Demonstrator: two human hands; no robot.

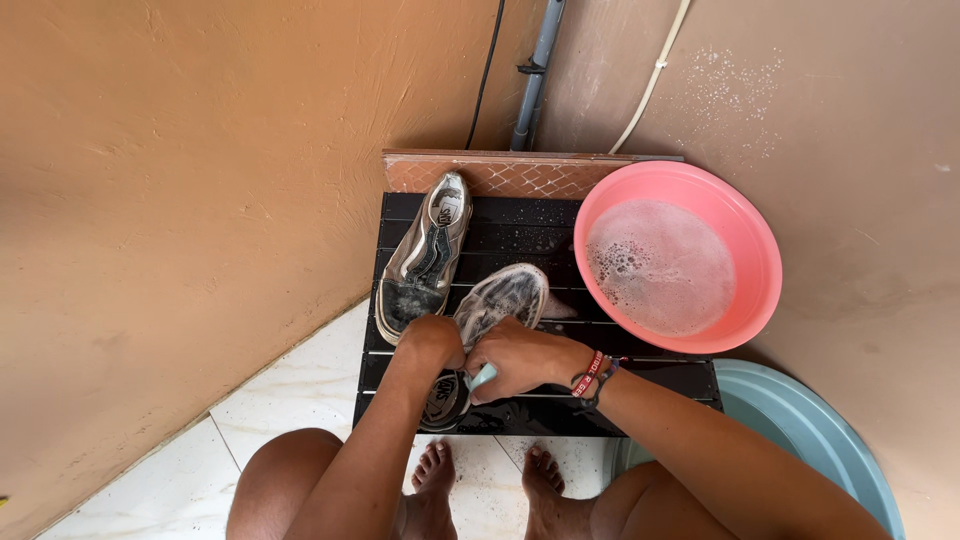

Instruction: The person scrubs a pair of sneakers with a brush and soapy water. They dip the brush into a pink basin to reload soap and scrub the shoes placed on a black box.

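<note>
Item 1: soapy sneaker [495, 305], grey and dark, lying on a black slatted bench [520, 235] near the centre of the view, toe toward 1 o'clock, heel toward 7 o'clock and partly hidden under the hands. Suds cover its upper.

Item 2: left hand [435, 340], at 9 o'clock of the sneaker's middle, grip curled tight on the shoe's side, steadying it.

Item 3: right hand [520, 358], at 5 o'clock of the sneaker's toe, grip folded around a pale green brush [482, 377], of which only a small end shows below the fingers. Bracelets [592, 378] sit on the wrist.

Item 4: second sneaker [428, 255], same pattern, lying on the bench at 10 o'clock of the first, sole side down, toe toward 7 o'clock, just beside it.

Item 5: pink basin [745, 225], at 3 o'clock of the sneakers, resting on the bench's right edge, holding foamy water.

Item 6: pale blue tub [830, 430], at 5 o'clock, below the basin, partly cut off by the frame.

Item 7: bare feet [490, 480] on white floor tiles at 6 o'clock.
</note>
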